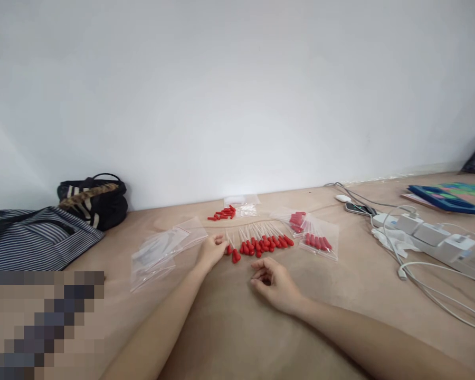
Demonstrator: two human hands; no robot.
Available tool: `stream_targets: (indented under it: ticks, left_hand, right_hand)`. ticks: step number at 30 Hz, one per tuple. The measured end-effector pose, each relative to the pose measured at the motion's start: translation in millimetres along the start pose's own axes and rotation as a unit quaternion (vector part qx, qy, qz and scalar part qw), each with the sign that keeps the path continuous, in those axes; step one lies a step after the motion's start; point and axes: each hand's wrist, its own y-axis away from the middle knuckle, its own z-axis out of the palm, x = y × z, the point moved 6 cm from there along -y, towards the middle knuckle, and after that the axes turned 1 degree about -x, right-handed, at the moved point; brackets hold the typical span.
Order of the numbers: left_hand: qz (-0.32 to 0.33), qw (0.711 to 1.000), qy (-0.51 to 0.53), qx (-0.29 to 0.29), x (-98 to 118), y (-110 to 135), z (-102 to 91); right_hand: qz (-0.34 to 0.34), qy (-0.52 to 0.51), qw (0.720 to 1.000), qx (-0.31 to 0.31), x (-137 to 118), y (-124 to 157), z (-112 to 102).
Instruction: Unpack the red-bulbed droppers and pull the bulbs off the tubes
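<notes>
A row of droppers (266, 244) with red rubber bulbs and thin pale stems lies fanned out on the brown surface, bulbs toward me. At the row's left end, my left hand (212, 253) is closed with its fingertips on a dropper (229, 249); the fingers partly hide it. My right hand (275, 286) hovers just in front of the row, fingers loosely curled and apart from the thumb, holding nothing. Clear zip bags with red-bulbed droppers inside (319, 241) lie to the right. Left of my left hand are flat clear zip bags (158, 252).
Loose red bulbs (222, 213) lie at the back beside a bag of clear stems (246, 208). A power strip with chargers (439, 237) and white cables (419, 282) takes up the right side. On the left sit a striped bag (39, 240) and a black bag (103, 203).
</notes>
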Motion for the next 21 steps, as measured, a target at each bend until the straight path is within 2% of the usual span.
stream_targets:
  ticks: [3,6,9,12,16,21]
  left_hand:
    - [0.032,0.999,-0.033,0.012,-1,10,-8.8]
    - [0.067,0.997,-0.049,-0.007,0,30,-11.1]
    - [0.166,0.98,-0.105,-0.04,9,52,-3.9]
    - [0.252,0.946,-0.201,-0.031,18,67,3.4]
    - [0.294,0.925,-0.24,-0.033,26,71,6.9]
    - [0.309,0.919,-0.239,-0.053,30,73,2.0]
  right_hand:
    - [-0.003,0.021,1.0,0.004,6,7,-17]
    - [-0.001,0.043,0.999,0.003,8,11,-26]
    - [0.0,0.068,0.998,-0.004,2,12,-27]
    - [-0.004,0.086,0.996,-0.01,-3,13,-26]
    - [-0.007,0.086,0.996,-0.015,-5,12,-27]
    - [-0.004,0.083,0.996,-0.026,-5,10,-28]
